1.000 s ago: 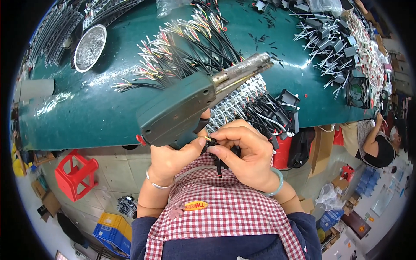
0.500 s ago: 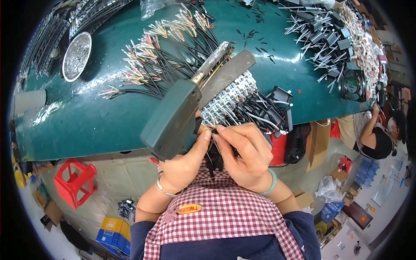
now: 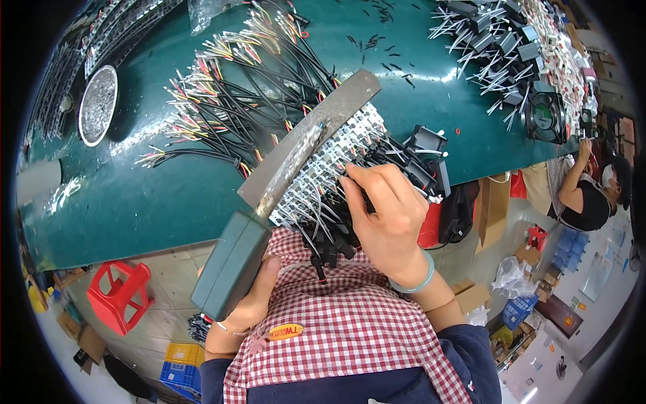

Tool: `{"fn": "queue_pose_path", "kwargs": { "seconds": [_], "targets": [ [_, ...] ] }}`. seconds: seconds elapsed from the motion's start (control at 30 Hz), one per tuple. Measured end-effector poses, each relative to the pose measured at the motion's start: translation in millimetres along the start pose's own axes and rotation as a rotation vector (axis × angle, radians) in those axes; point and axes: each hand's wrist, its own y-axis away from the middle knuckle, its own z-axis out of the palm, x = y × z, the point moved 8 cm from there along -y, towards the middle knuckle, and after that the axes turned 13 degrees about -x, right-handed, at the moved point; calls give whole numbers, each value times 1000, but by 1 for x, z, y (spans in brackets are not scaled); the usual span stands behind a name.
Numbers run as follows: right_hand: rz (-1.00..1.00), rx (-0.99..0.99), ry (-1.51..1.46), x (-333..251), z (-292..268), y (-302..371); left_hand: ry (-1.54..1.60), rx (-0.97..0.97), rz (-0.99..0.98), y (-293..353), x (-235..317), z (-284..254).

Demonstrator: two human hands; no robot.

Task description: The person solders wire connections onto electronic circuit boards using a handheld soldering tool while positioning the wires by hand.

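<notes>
My left hand [image 3: 252,303] is wrapped round the dark green handle of a gun-shaped tool [image 3: 232,266] with a long, worn metal barrel, which looks like a soldering gun. The barrel slants up and right over a flat grey metal bar [image 3: 343,94]. Along the bar sits a packed row of small white-and-metal parts [image 3: 323,165] with thin wires. My right hand [image 3: 390,215] has thumb and forefinger together at these wires; what lies between the fingertips is too small to make out. Black housings and cables [image 3: 330,246] hang below the row, over the table's near edge.
Bundles of black cables with coloured ends [image 3: 222,101] fan out behind the bar. A round metal dish [image 3: 99,106] stands at left. Black adapters with white ties [image 3: 481,40] and a small fan [image 3: 546,116] lie at right. A red stool [image 3: 120,296] is on the floor; another person [image 3: 592,185] sits at right.
My left hand has drawn the gun-shaped tool down and left, so the barrel now lies over the row. My right hand has moved up and right, away from the left hand.
</notes>
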Motion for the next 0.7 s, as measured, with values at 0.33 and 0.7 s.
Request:
{"fn": "queue_pose_path", "kwargs": {
  "seconds": [0.33,0.7],
  "targets": [
    [28,-43,69,1,5,-3,-42,-104,-18,17,-23,3],
    [35,-48,87,1,6,-3,-106,-150,142,-3,2,5]
  ]
}}
